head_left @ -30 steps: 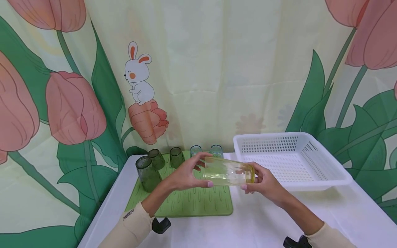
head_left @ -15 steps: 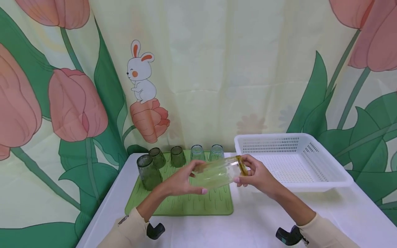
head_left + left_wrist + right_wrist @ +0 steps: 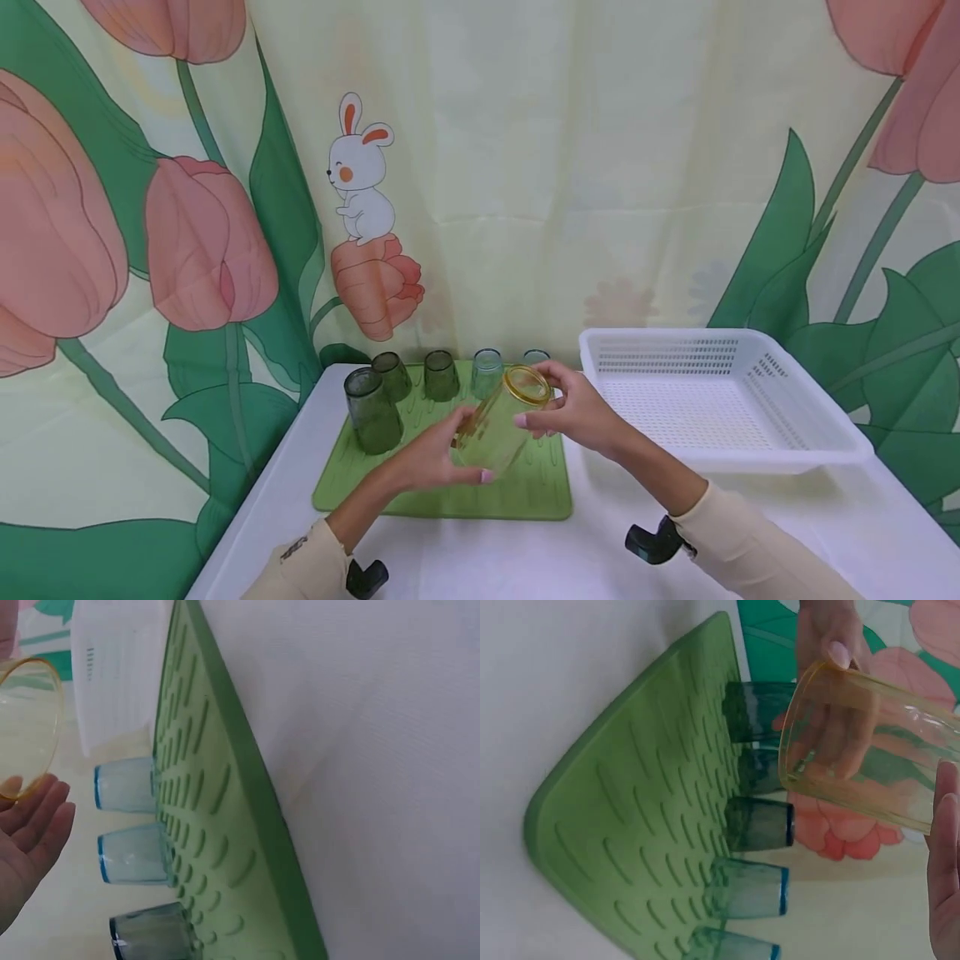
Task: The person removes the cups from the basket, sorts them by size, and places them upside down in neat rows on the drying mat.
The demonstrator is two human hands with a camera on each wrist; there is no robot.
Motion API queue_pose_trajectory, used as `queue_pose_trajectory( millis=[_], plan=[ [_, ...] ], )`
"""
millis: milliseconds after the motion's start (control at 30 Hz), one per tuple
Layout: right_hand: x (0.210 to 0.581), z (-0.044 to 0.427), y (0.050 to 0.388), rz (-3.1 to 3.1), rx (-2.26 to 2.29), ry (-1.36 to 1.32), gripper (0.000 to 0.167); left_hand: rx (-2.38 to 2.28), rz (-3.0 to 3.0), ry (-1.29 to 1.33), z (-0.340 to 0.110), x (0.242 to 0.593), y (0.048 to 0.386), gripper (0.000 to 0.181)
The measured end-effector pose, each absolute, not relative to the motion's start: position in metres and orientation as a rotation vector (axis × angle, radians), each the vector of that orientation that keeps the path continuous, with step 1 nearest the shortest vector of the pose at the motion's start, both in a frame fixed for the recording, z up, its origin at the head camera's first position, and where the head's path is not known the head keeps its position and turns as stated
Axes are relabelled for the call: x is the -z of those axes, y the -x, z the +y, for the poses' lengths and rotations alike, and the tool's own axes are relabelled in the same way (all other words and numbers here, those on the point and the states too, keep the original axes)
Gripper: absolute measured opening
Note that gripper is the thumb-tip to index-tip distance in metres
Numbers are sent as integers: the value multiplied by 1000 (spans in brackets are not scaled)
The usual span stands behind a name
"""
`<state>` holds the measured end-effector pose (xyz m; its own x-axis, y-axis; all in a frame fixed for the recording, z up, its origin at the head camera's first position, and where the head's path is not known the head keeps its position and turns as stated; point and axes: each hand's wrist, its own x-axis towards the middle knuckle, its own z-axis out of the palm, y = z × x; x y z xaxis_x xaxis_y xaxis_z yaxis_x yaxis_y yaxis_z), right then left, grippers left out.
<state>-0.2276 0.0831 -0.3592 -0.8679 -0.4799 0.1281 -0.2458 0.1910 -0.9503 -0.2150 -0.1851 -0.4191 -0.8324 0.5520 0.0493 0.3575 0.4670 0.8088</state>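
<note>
A clear yellow glass [image 3: 491, 437] is held in the air over the green ridged mat [image 3: 517, 500], tilted with its thick amber base up and its mouth down to the left. My right hand [image 3: 577, 408] grips it by the base end. My left hand [image 3: 431, 460] holds the mouth end, thumb in front and fingers behind; in the right wrist view its thumb lies at the rim of the glass [image 3: 870, 742]. On the mat, bases up, stand a tall grey glass [image 3: 373, 412], two shorter grey glasses [image 3: 441, 377] and two light blue glasses [image 3: 487, 372].
To the right of the mat, a white perforated plastic basket [image 3: 750, 457] sits on the white-covered table [image 3: 480, 554]. Behind everything hangs a curtain [image 3: 495, 167] printed with tulips and a rabbit.
Both hands have turned the yellow glass from lying nearly level to base-up and tilted. My right hand has risen and moved left with the base; my left hand has dropped slightly.
</note>
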Motion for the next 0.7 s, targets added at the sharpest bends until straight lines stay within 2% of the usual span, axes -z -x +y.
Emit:
queue_pose_trajectory(
  millis=[233, 700],
  plan=[
    [356, 60, 238, 2262, 1722, 734, 64, -1286, 2589, -652, -206, 430, 207, 89],
    [360, 24, 270, 2382, 1622, 726, 71, -1259, 2733, -519, -272, 463, 191, 71]
  ],
)
